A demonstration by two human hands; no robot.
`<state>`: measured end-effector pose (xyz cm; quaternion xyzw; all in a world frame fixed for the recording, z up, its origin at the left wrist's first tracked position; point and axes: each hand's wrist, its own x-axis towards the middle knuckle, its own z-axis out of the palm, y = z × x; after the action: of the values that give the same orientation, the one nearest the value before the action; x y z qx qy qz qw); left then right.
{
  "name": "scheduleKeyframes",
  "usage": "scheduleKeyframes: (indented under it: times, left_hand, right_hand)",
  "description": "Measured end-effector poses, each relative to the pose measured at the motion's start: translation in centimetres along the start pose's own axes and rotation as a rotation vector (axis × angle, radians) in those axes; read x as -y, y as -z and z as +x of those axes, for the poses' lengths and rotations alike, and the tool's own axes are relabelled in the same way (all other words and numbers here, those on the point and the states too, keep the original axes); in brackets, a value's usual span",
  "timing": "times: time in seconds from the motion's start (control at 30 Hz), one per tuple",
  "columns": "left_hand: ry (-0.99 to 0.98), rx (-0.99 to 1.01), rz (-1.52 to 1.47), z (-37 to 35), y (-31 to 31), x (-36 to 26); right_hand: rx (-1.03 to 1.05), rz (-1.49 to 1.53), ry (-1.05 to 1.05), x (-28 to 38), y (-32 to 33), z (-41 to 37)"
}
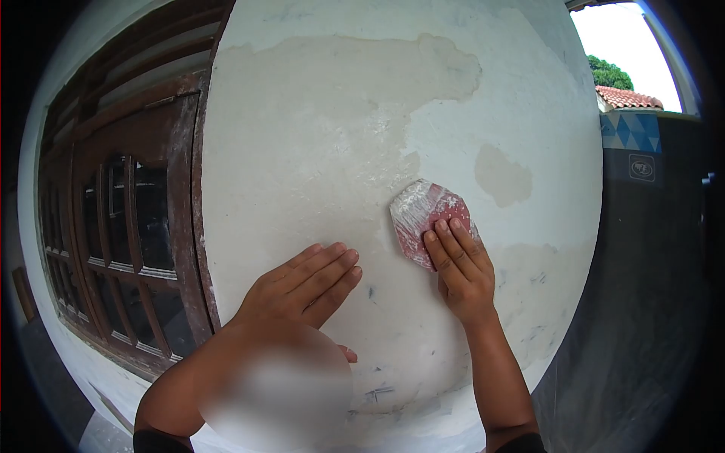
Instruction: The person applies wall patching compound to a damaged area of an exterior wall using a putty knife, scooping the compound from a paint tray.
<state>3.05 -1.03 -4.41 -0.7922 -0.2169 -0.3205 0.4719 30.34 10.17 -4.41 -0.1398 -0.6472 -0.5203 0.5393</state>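
Observation:
My right hand [464,264] presses a piece of red sandpaper [432,215] against the white wall [445,317]. White dust coats much of the sandpaper, mostly on its upper left part, and the fingers lie over its lower right side. To the left, my left hand [298,287] rests flat by the wall with its fingers stretched out and nothing in it. Beige filler patches [347,75] spread over the upper wall, and a smaller round patch [502,175] shows right of the sandpaper. Below the hands, the surface has dark scuff marks.
A dark brown wooden door or window frame [128,211] with glass panes borders the wall on the left. At right stands a dark panel [642,264] with a blue patterned strip. Beyond it are a tiled roof [628,98] and a tree. A blurred patch covers the lower left.

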Motion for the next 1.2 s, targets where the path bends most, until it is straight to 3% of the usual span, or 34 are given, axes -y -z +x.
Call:
scheduleKeyframes:
  times: [0.1, 0.23, 1.07, 1.2]
  left_hand:
    - [-0.003, -0.007, 0.004, 0.4, -0.1, 0.0]
    - [-0.009, -0.018, 0.011, 0.2, 0.4, -0.2]
    - [-0.010, 0.007, -0.015, -1.3, 1.5, 0.2]
    - [-0.014, -0.019, -0.003, -1.3, 1.0, 0.5]
  right_hand:
    - [-0.018, -0.020, 0.005, -0.1, -0.4, 2.3]
    - [0.059, 0.025, 0.032, 0.5, -0.7, -0.2]
    - [-0.041, -0.055, -0.110, 1.1, -0.6, 0.5]
    - [0.036, -0.054, -0.098, 1.8, -0.6, -0.5]
